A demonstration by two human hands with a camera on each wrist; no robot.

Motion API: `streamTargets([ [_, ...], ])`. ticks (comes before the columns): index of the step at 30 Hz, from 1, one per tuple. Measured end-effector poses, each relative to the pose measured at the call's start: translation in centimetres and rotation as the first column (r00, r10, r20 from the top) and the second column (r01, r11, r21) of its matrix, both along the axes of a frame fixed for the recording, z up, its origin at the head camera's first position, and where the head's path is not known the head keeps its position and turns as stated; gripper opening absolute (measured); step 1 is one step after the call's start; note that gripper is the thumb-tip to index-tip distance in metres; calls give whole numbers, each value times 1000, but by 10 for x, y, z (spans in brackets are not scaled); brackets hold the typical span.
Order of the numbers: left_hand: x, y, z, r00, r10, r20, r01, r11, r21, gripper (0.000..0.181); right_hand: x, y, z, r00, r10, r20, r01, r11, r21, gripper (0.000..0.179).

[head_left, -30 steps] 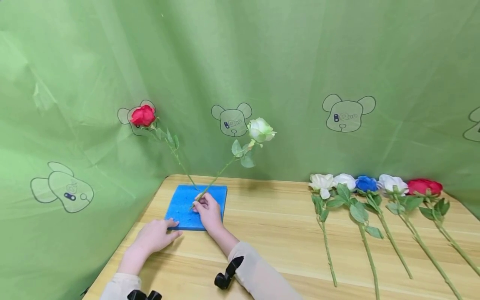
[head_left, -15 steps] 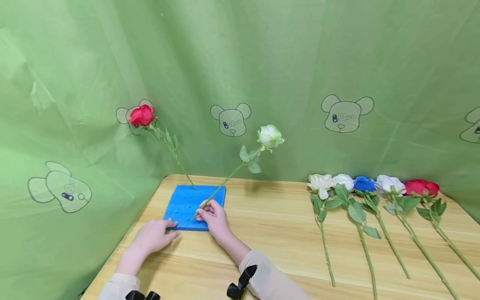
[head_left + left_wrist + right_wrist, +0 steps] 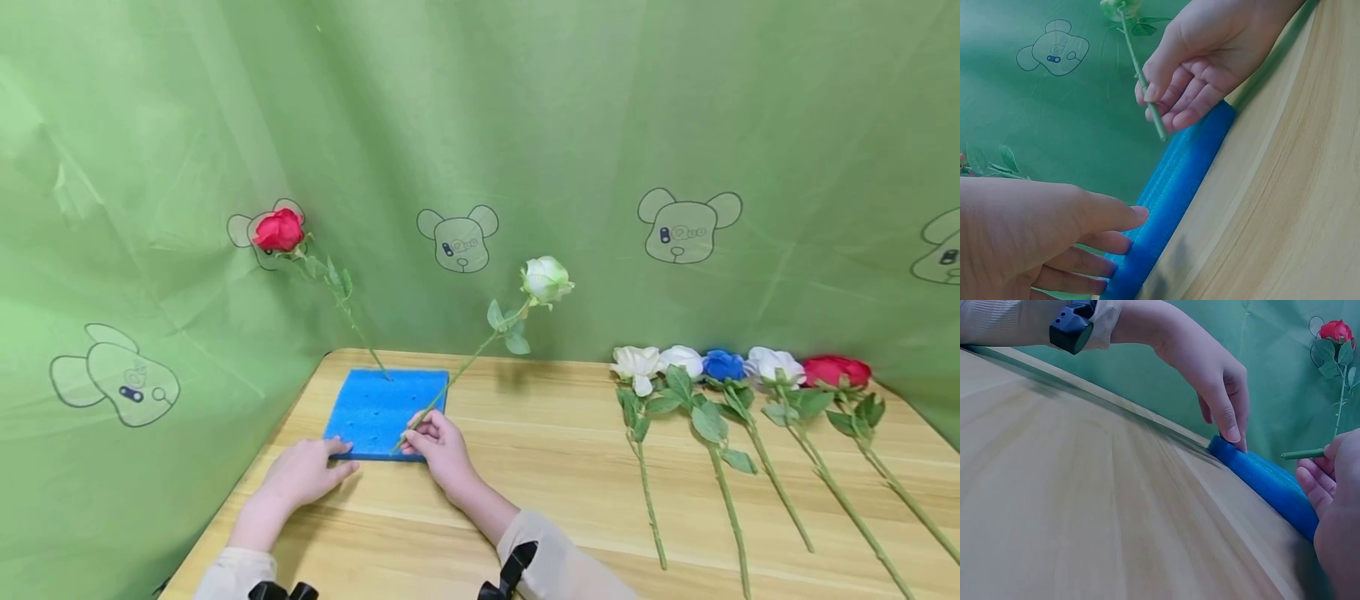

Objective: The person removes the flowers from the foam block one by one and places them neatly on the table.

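Observation:
My right hand pinches the lower stem of a pale green-white rose between thumb and fingers. The flower leans up to the right; the bare stem end points down toward the near right part of a blue foam board. In the left wrist view that cut stem end shows free of the foam, just past the fingertips. My left hand rests on the board's near left corner, its fingers extended. A red rose stands in the board's far part, tilted left.
On the wooden table, to the right, lies a row of roses: cream, white, blue, another white and red. Their stems point toward me. Small holes dot the board. A green curtain hangs behind and at left.
My right hand has moved right and nearer to me across the board, carrying the green-white rose, whose head is now lower and farther right. The left hand stays at the corner.

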State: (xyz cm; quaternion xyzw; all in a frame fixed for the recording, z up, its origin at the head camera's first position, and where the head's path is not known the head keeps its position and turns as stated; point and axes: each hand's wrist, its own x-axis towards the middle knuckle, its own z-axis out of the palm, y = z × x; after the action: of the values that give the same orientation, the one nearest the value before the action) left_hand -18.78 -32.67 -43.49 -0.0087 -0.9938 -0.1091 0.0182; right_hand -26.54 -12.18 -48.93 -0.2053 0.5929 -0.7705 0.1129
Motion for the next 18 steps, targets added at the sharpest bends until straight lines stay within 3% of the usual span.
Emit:
streamTargets([
  [18,1,0,0,1000,-2,1,2,1000,-5,45,19,37,-2,992,87,95,-85,996,-25,22],
])
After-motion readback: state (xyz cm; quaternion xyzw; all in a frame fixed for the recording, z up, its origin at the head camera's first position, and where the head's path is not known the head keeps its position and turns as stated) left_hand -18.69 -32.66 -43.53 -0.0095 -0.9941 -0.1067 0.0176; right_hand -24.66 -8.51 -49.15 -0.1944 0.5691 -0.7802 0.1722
